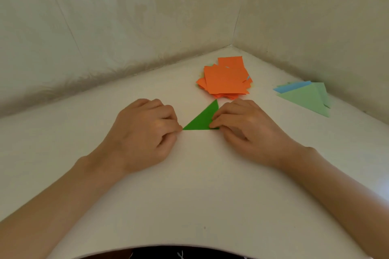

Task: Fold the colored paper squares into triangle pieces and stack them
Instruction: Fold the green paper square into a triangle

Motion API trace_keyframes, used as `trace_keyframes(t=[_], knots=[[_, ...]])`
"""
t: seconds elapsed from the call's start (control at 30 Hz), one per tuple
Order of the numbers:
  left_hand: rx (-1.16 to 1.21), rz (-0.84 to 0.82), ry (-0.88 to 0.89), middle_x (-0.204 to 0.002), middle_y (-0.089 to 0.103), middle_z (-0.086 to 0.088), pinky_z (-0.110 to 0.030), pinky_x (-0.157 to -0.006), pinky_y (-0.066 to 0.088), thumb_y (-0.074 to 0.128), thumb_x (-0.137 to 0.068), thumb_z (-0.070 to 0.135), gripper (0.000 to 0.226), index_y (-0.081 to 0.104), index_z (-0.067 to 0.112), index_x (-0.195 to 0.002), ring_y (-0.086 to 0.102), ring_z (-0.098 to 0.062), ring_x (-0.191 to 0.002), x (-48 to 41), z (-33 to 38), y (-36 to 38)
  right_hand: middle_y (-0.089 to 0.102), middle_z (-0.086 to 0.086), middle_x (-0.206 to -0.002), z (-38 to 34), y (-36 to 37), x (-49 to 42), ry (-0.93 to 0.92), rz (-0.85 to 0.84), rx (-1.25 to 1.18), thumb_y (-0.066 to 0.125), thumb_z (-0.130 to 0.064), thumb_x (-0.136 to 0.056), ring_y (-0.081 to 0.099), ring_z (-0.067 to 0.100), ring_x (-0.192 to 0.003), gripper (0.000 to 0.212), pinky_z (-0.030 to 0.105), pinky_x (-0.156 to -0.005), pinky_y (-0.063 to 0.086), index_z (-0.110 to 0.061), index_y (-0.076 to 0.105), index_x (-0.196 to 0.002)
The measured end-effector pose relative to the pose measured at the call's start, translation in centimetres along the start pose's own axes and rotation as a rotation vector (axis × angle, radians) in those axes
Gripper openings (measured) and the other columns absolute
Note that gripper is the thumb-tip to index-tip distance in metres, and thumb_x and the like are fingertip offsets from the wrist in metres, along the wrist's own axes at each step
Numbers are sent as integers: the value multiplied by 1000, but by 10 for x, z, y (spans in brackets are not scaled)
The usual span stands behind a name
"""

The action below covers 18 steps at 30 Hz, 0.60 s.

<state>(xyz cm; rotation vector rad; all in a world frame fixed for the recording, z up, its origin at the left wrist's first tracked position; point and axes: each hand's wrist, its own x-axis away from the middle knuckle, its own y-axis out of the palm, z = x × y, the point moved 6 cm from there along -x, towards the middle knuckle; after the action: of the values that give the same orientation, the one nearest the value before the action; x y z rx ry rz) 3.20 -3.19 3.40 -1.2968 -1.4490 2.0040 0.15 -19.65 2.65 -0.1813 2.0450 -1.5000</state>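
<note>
The green triangle (202, 120) is laid flat on the worktop (189, 185), mid-frame. Its left tip is pinched by the left hand (145, 132). Its right corner is pinched by the right hand (248, 130). Orange squares (226, 78) are piled just above it. Folded triangles (305, 96) are stacked at the right.

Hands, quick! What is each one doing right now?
Left hand: curled fingers pinch the green triangle at its left corner.
Right hand: curled fingers pinch its right corner.

I see a white desk (189, 185) set into a corner where two pale, blotchy walls (105, 17) meet under soft light.
</note>
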Motion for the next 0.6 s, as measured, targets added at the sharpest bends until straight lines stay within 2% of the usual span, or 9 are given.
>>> trace_keyframes(t=[0.07,0.13,0.2,0.27,0.37,0.43,0.5,0.53,0.6], knots=[[90,21,-111,-81,67,8,-26,-61,43,35,-80,23,39,74,20,-80,60,-18,-71,0,-4,2,59,2,-98,3,2,-4,109,-2,-90,44,-38,-88,52,22,-90,34,40,-81,42,-14,64,-101],[157,58,-219,-88,66,10,-26,-63,42,32,-79,25,42,73,20,-86,57,-12,-78,2,-11,4,53,1,-114,9,2,-6,220,23,-104,50,-49,-86,44,19,-104,45,31,-93,34,-16,58,-116],[170,75,-278,-90,65,11,-26,-64,43,29,-78,27,45,72,20,-89,55,-10,-81,4,-16,5,47,0,-127,15,4,-5,277,5,-40,59,-48,-87,33,14,-117,51,24,-102,25,-16,53,-127],[170,66,-311,-92,65,10,-26,-64,41,28,-79,29,47,72,20,-91,55,-11,-85,3,-18,7,48,1,-129,16,8,-5,276,-7,-34,64,-40,-86,30,14,-122,43,26,-106,24,-16,59,-121],[233,50,-362,-94,64,12,-28,-70,43,28,-81,35,47,71,21,-95,54,-8,-89,3,-21,11,57,7,-112,11,6,-8,214,58,-134,71,-26,-81,43,25,-109,23,25,-94,31,-10,64,-95],[371,59,-424,-93,64,12,-28,-74,47,38,-89,33,35,69,22,-100,58,-7,-86,4,-23,13,60,8,-98,4,2,-10,122,115,-151,66,-23,-79,47,25,-94,15,31,-84,36,-10,61,-82],[605,84,-499,-92,68,8,-21,-73,49,52,-96,26,16,64,25,-107,63,-6,-80,3,-24,12,61,7,-91,-3,-2,-10,22,167,-128,60,-25,-83,47,21,-89,16,34,-80,38,-9,61,-79],[751,83,-535,-91,70,3,-18,-72,49,57,-94,24,14,61,26,-108,65,-5,-79,2,-23,12,62,6,-91,-5,-5,-9,-25,197,-107,57,-24,-85,48,21,-90,17,33,-79,39,-8,62,-79],[1037,55,-604,-88,71,-2,-19,-68,52,61,-83,27,25,59,25,-108,65,-5,-75,0,-17,15,65,7,-95,-10,-9,-7,-110,257,-39,57,-20,-88,51,25,-92,18,34,-81,42,-6,64,-81]])
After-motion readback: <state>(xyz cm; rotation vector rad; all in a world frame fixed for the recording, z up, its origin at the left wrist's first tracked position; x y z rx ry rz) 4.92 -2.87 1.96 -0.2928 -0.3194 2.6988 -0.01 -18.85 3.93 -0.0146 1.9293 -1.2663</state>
